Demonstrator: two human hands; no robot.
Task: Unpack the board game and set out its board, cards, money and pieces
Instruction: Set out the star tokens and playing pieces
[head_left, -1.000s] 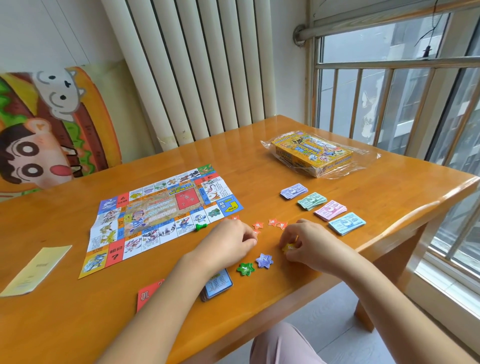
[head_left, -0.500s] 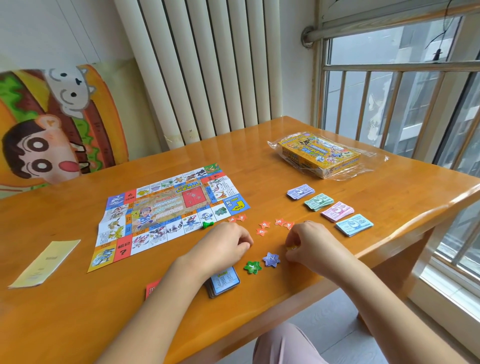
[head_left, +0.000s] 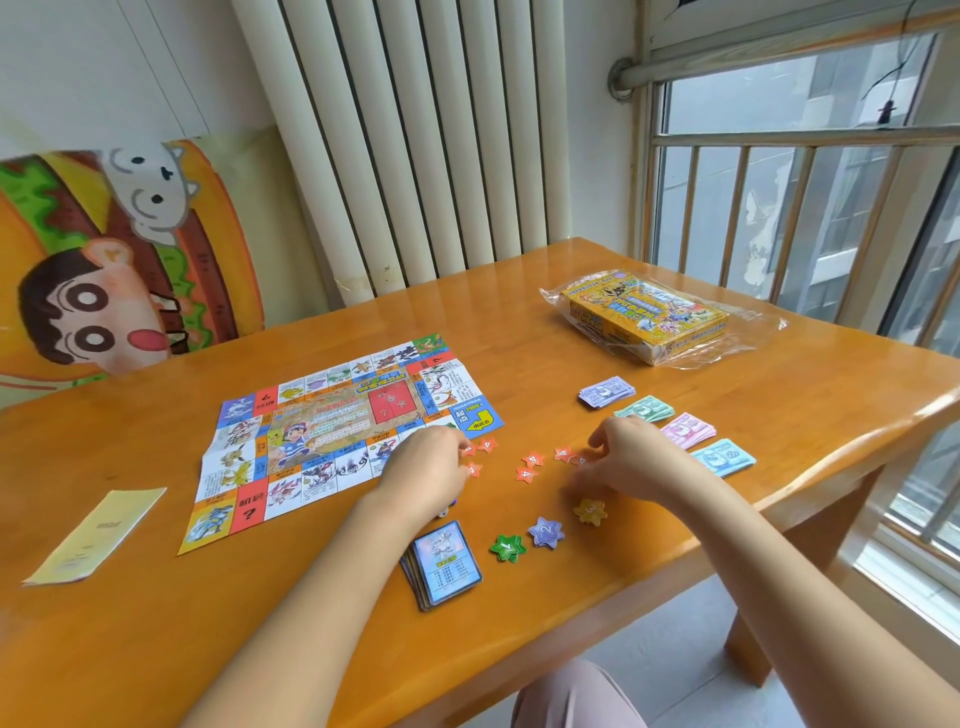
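- Likely, the red stars (head_left: 532, 460) were thin card: light, flat, prone to sliding on the glossy desk (head_left: 779, 395); best pinched at an edge or a point.
- Left grip (head_left: 426, 467) was curled, tips at a star at its 2 o'clock; whether it pinched, I could not tell.
- Right grip (head_left: 634, 462) was curled likewise, a star at its 9 o'clock; hold unclear.
- Two loose stars lay between the grips.

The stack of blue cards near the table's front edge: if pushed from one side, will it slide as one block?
Probably not: the stack of blue cards has no band, and lower cards stick out at its left, so it would likely fan. The glossy table probably lets it slide easily.
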